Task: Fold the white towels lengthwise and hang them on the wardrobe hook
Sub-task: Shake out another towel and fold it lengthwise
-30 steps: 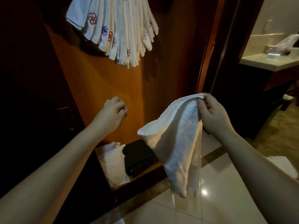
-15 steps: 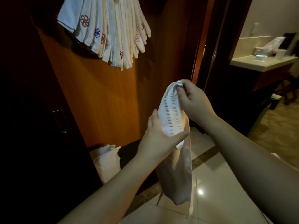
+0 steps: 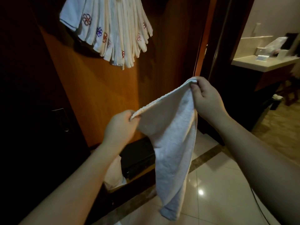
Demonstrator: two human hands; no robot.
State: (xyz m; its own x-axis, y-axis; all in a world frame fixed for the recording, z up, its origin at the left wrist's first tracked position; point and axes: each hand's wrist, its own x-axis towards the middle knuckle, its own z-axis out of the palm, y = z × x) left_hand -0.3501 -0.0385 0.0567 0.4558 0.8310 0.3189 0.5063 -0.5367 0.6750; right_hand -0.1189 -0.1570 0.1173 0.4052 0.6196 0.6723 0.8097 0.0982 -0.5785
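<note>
A white towel (image 3: 172, 138) hangs in front of me, stretched by its top edge between both hands. My left hand (image 3: 120, 127) pinches the lower left corner of that edge. My right hand (image 3: 206, 98) pinches the higher right corner. The rest of the towel droops down toward the floor. Several folded white towels (image 3: 112, 30) with small embroidered emblems hang in a bunch on the wooden wardrobe panel (image 3: 100, 91) at the upper left; the hook itself is hidden by them.
A white bag (image 3: 113, 174) and a dark box (image 3: 138, 158) sit at the wardrobe's bottom. Glossy floor tiles (image 3: 215, 184) lie below. A dark door frame (image 3: 217, 46) stands right of the panel, with a pale counter (image 3: 259, 62) beyond it.
My left hand went from resting flat against the bunched towel to pinching a corner and pulling it out leftward. The towel has opened from a narrow bundle into a spread sheet.
</note>
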